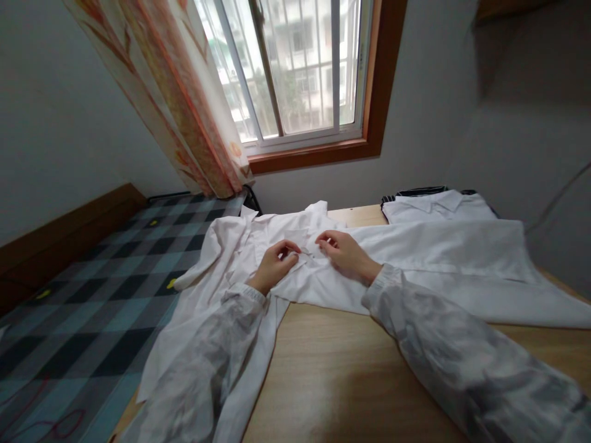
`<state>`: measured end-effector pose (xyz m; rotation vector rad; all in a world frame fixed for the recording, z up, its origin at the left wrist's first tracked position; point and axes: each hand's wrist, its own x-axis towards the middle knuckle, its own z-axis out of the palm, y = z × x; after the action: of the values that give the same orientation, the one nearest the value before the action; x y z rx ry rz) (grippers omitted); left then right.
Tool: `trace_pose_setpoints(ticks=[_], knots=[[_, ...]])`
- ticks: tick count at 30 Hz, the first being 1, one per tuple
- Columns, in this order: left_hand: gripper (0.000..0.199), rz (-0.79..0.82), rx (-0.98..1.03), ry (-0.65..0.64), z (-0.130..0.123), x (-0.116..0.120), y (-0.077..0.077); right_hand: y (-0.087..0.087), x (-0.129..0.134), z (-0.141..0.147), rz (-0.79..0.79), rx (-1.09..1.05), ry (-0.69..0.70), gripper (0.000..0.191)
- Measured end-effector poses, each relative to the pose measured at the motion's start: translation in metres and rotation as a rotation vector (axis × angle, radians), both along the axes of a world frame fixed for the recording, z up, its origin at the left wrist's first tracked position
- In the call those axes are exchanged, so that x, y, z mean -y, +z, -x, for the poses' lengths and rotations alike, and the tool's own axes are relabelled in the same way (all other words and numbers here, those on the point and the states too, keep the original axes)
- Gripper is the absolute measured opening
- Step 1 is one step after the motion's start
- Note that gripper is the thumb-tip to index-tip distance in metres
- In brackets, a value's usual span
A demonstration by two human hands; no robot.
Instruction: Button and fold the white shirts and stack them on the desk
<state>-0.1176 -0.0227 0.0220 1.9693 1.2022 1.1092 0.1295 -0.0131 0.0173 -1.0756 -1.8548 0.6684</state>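
Observation:
A white long-sleeved shirt [406,246] lies spread across the table, one sleeve stretched to the right and the rest hanging toward the left front. Over its middle, my left hand [276,264] is closed, thumb and fingers pinched by a fold of the cloth. My right hand [346,253] hovers just right of it with its fingers curled together in a pinch. Something thin and small shows on the shirt between the two hands, too fine to name. What sits between the fingertips of either hand is hard to see.
The wooden table [332,369] shows bare in front of me. Folded clothes [429,206] with a white collar lie at the back right. On the left is a bed with a checked sheet [115,295] and a red cord [64,421]. A curtain [184,104] hangs beside the window [300,67].

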Motion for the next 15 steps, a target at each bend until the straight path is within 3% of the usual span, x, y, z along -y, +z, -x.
trace_pose_setpoints(ticks=[6, 10, 13, 15], knots=[[0.014, -0.048, -0.073, -0.031, -0.002, -0.003, -0.005, 0.001, 0.032, -0.054, -0.206, 0.432, 0.049, 0.005], [0.002, -0.258, -0.382, -0.025, -0.006, 0.001, 0.005, -0.003, 0.038, -0.055, -0.283, 0.548, 0.041, 0.012], [0.013, -0.453, -0.591, -0.038, -0.017, 0.011, 0.019, -0.004, 0.038, -0.047, -0.347, 0.632, 0.056, 0.013], [0.018, -0.494, -0.628, -0.121, -0.028, 0.019, 0.023, -0.004, 0.038, -0.044, -0.378, 0.678, 0.062, 0.018]])
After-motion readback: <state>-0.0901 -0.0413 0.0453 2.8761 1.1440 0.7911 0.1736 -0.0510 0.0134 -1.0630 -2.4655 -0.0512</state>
